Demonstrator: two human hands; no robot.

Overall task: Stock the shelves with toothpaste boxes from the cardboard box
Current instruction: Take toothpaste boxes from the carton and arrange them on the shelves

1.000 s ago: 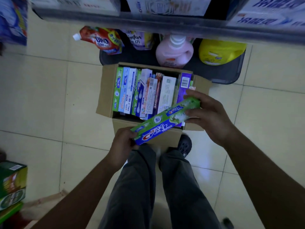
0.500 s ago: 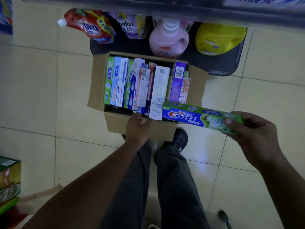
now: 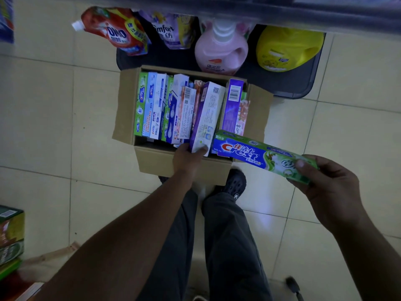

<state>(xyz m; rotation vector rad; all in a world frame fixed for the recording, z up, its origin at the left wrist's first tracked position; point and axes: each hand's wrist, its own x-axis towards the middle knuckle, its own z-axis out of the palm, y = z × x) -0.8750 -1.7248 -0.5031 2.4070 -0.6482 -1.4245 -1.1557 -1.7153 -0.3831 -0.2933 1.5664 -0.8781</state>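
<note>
so here's where I'm at: the right grip (image 3: 325, 187) is taken, thumb and fingers pinched on the right-hand end of the green Crest box (image 3: 256, 155). It hangs crosswise, left to right, with its free end over the near right corner of the cardboard box (image 3: 127, 109). That one's out and just needs a shelf

the bit that matters is the left grip (image 3: 186, 159). It's down at the near wall of the cardboard box, thumb clamped across the near end of the white-and-purple box (image 3: 208, 114), with the fingers tucked behind it where I can't see them. That box's long axis runs away from me, leaning a little right at the far end, so its whole length lies ahead of the grip. It's wedged between the pink-patterned packs on its left and the purple box (image 3: 233, 105) on its right. Left is clearly the nearer one, and the right is off to the side and full anyway

my read: it has to come up and back along its own length, not sideways, or it drags the neighbours along. Held by one end only, it'll probably want to droop once free

the shelf edge (image 3: 238, 9) is a blurry bar at the top of view, above and beyond the cardboard box. Can't tell which slot is open. Lots of boxes left in there, so early days I reckon
</note>
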